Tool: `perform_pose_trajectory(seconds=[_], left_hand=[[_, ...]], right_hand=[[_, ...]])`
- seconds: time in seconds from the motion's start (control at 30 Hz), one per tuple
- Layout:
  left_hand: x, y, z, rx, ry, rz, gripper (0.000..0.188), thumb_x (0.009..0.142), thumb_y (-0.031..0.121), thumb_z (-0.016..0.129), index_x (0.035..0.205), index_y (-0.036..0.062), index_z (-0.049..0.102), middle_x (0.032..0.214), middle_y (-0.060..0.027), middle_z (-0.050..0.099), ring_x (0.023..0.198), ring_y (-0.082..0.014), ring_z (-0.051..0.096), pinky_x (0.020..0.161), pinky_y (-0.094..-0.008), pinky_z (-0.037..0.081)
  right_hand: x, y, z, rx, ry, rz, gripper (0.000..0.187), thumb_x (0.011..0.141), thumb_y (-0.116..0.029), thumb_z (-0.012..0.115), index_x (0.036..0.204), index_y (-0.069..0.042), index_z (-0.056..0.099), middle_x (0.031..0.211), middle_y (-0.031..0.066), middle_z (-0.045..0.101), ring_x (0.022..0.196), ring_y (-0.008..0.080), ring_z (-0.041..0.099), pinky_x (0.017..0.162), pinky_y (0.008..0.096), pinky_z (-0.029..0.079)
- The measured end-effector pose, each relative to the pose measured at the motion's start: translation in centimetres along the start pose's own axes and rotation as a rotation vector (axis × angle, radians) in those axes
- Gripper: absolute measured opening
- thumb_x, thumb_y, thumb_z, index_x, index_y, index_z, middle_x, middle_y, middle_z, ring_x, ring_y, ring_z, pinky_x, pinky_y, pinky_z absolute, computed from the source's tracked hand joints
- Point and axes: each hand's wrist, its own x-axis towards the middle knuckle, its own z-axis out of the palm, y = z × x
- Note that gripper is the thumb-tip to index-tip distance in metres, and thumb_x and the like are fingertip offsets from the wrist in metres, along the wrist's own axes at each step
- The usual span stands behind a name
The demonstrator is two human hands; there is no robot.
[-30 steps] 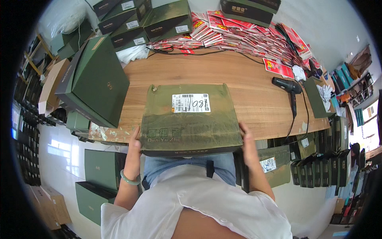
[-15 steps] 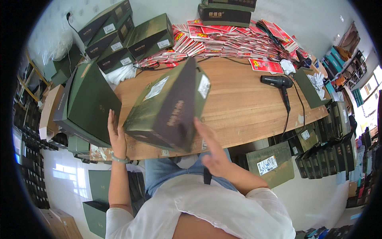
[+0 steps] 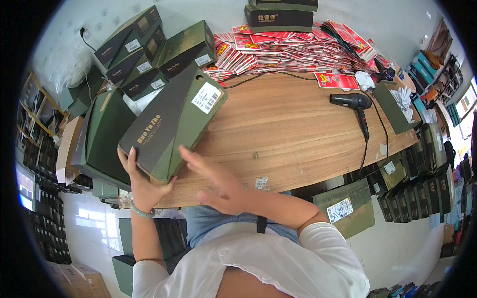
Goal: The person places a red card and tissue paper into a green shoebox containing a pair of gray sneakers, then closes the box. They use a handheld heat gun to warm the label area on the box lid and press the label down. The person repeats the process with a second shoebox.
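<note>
A black and green shoe box with a white barcode label and a round hole is tilted up over the left part of the wooden table. At its near lower corner my left hand supports it, fingers on the left side and thumb under the near edge. My right hand is beside the box's near right edge, fingers stretched out and apart; whether the fingertips touch it I cannot tell. Left of the held box, close to my left hand, stands a large dark green box. My left wrist wears a pale bracelet.
Stacked shoe boxes stand at the back left. Along the wall lies a heap of red printed packets. A black hair dryer with its cord rests at the right, near an open box of white paper. More boxes sit below the table.
The shoe box has moved left and turned, bringing its printed, labelled side into view. My left hand now has its near corner; my right hand has followed to the left.
</note>
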Motion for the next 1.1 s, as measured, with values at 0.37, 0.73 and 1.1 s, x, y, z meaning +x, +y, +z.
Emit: perform_pose_trajectory(seconds=[0.37, 0.73, 1.1], left_hand=[[-4.8, -4.5, -1.8, -0.010, -0.089, 0.009, 0.121, 0.057, 0.034, 0.087, 0.151, 0.0175, 0.012, 0.156, -0.0268, 0.014, 0.143, -0.0410, 0.024, 0.116, -0.0502, 0.026], [0.3, 0.3, 0.0, -0.174, -0.058, 0.160, 0.107, 0.061, 0.046, 0.091, 0.146, 0.0345, 0.027, 0.154, -0.0324, 0.010, 0.138, -0.0508, 0.032, 0.109, -0.0571, 0.036], [-0.5, 0.0, -1.2, -0.229, -0.068, 0.129, 0.109, 0.059, 0.035, 0.093, 0.146, 0.0344, 0.026, 0.154, -0.0313, 0.005, 0.137, -0.0502, 0.034, 0.109, -0.0541, 0.039]], right_hand=[[-21.1, 10.7, -38.9, -1.951, 0.591, 1.359, 0.054, 0.091, -0.023, 0.059, 0.137, 0.004, 0.050, 0.146, 0.0311, 0.041, 0.136, 0.0513, 0.034, 0.116, 0.0589, 0.020], [-30.8, 9.9, -46.1, -1.395, 0.831, 1.306, 0.047, 0.091, -0.036, 0.067, 0.112, 0.005, 0.061, 0.098, 0.0293, 0.068, 0.094, 0.0452, 0.066, 0.079, 0.0530, 0.052], [-25.5, 4.1, -22.1, -0.982, 0.426, 1.156, 0.050, 0.090, -0.036, 0.069, 0.113, 0.007, 0.058, 0.091, 0.0299, 0.067, 0.087, 0.0402, 0.069, 0.075, 0.0472, 0.052]])
